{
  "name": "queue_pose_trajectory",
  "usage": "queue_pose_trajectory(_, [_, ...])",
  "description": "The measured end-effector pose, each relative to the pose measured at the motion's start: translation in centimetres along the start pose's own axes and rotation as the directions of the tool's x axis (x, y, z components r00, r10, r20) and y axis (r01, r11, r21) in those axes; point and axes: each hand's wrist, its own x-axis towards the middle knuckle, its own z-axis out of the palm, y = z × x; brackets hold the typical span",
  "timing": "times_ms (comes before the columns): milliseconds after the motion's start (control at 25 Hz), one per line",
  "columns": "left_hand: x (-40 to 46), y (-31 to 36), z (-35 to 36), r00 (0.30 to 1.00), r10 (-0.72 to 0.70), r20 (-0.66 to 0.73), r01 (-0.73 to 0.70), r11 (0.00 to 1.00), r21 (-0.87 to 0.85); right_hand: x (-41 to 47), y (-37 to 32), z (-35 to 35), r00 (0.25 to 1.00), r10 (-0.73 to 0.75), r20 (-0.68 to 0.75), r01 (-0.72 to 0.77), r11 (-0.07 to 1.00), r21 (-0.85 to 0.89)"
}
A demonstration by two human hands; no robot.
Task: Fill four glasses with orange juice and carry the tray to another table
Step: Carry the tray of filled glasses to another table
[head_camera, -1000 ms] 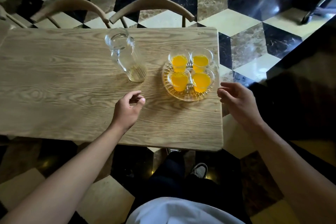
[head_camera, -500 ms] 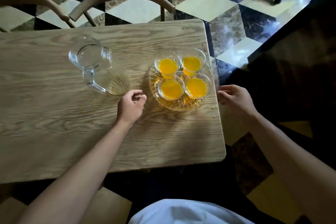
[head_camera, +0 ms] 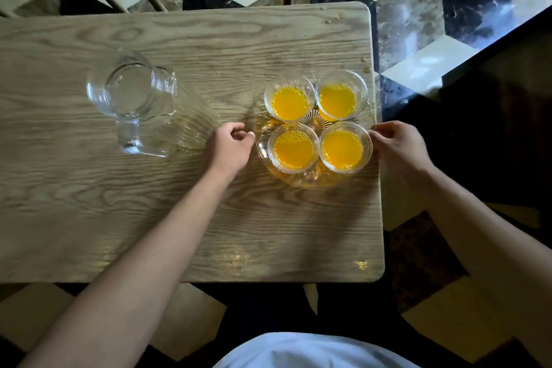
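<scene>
Both hands have closed in on the tray (head_camera: 301, 181): left hand (head_camera: 228, 148) curled at its left rim, right hand (head_camera: 397, 146) pinching the right rim, so an uneven lift could slop the four full glasses (head_camera: 294, 148) between them onto the desk (head_camera: 209, 218).

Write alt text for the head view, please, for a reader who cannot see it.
Two hands, left hand and right hand, reach opposite edges of a glass tray holding four glasses of orange juice; an empty pitcher stands left on the wooden table.

The wooden table (head_camera: 179, 218) bears a glass tray (head_camera: 301, 179) and an empty pitcher (head_camera: 134, 98).
</scene>
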Motion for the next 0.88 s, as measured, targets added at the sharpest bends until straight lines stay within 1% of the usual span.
queue_pose_trajectory(120, [0.8,0.4,0.7,0.999,-0.034,0.018,0.035,0.999,-0.002,1.0,-0.5,-0.1,1.0,-0.006,-0.006,0.006,0.999,-0.032])
queue_pose_trajectory(280, [1.4,0.8,1.2,1.0,-0.008,-0.005,0.008,0.999,0.041,1.8,-0.8,-0.2,0.999,-0.005,-0.033,0.004,0.999,-0.046])
queue_pose_trajectory(480, [1.7,1.2,1.8,0.999,-0.04,-0.031,0.041,0.999,0.034,2.1,-0.7,-0.2,0.999,0.014,-0.029,-0.014,1.0,-0.011])
queue_pose_trajectory(680, [2.0,1.4,2.1,0.998,-0.058,-0.025,0.06,0.995,0.08,2.1,-1.0,-0.3,1.0,0.007,-0.024,-0.007,1.0,0.012])
queue_pose_trajectory(880, [2.4,1.4,2.3,0.996,-0.083,-0.025,0.085,0.994,0.073,2.1,-1.0,0.0,0.998,0.032,-0.053,-0.03,0.999,0.032])
